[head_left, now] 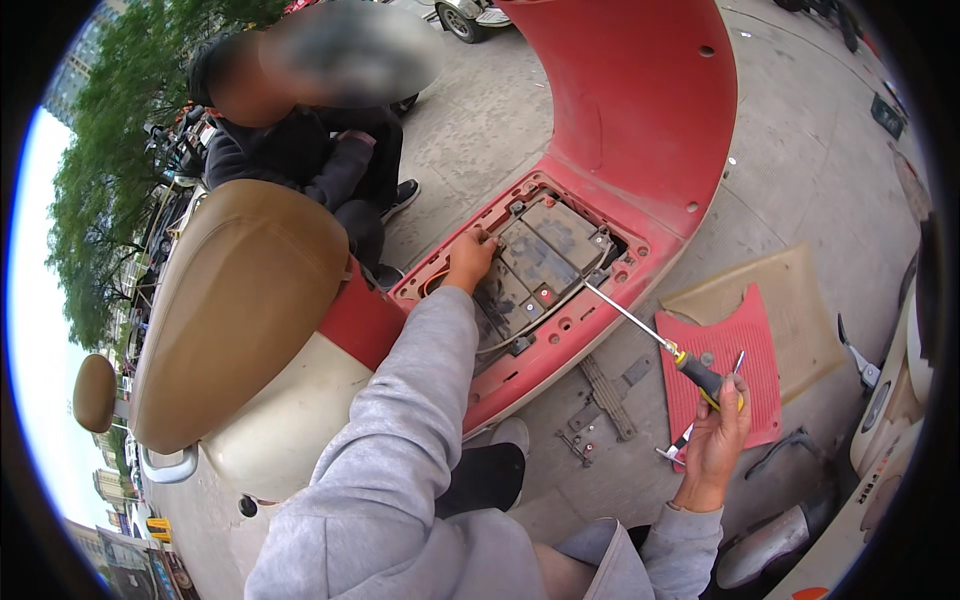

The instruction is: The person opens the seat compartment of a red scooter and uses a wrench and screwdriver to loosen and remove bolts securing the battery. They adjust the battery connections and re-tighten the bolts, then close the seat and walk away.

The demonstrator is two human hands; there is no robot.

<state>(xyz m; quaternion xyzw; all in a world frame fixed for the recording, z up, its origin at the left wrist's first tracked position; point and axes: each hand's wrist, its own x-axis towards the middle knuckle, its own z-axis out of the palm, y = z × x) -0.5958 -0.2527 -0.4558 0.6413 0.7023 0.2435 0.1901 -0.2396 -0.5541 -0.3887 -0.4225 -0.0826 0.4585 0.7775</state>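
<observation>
My right hand (722, 435) is closed round the black-and-yellow handle of a long screwdriver (648, 332). Its shaft slants left, and the tip meets the near right corner of the battery pack in the scooter's open floor compartment. The dusty, dark batteries (545, 250) sit side by side inside the red frame (560, 335). At the compartment's left side, my left hand (470, 258) reaches down with curled fingers against a battery's edge; what they grip is hidden. Orange wires (432, 282) run beside that wrist, and a small red terminal piece (546, 294) shows on the batteries.
A ribbed red floor panel (735, 385) lies on a tan mat (800, 300) at right. Metal brackets (605, 395) and small bolts rest on the paving. The brown seat (240, 300) rises at left. Another person (290, 150) sits beyond the scooter. A second vehicle (890, 480) borders the right.
</observation>
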